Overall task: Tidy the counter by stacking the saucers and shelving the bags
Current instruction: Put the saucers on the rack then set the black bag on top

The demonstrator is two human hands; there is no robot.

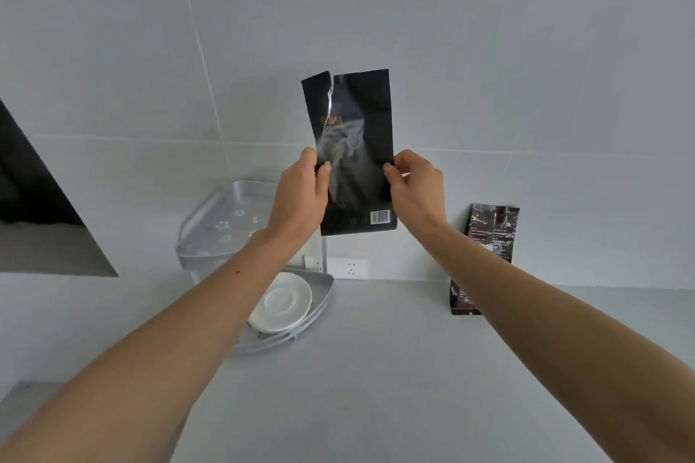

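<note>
I hold a flat black bag [353,124] upright in the air in front of the tiled wall; its top edge is torn and a barcode shows near its bottom. My left hand [301,192] pinches its left edge and my right hand [413,188] pinches its right edge. A second dark bag [489,237] leans against the wall on the counter, partly hidden behind my right forearm. White saucers [282,303] lie stacked on the lower tier of a grey corner shelf [323,289]. The shelf's upper tier [222,222] sits just left of my left wrist.
A white wall socket [349,268] sits low on the wall between the shelf and the leaning bag. The grey counter [376,368] stretches toward me. A dark recess [34,207] opens in the wall at the far left.
</note>
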